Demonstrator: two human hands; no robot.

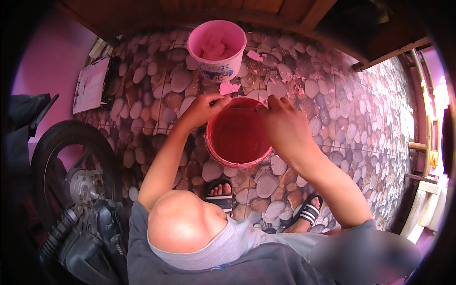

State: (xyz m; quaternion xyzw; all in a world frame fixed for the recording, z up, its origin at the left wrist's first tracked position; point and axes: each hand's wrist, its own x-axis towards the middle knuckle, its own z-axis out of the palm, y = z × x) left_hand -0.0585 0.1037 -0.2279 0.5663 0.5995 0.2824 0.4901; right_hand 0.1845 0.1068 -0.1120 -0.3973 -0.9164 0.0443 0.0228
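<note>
A red bucket (240, 130) stands on the floor in front of my feet. Its inside is dark red, and I cannot tell whether it holds any liquid. At its upper left edge my left hand (204, 111) grips the rim, thumb over the lip. My right hand (286, 126) is at the opposite, upper right side of the rim with its fingers curled together. Something small and dark shows by those fingertips, but its kind is not clear. Beyond the red bucket stands a white and pink bucket (220, 69) with pink scraps inside.
Pink flakes (229, 88) are scattered on the pebble-patterned floor (332, 111). A motorcycle wheel (76, 142) stands at the left, near a whitish flat panel (90, 85). Wooden furniture (285, 16) spans the far side. My sandalled feet (308, 213) are close below the bucket.
</note>
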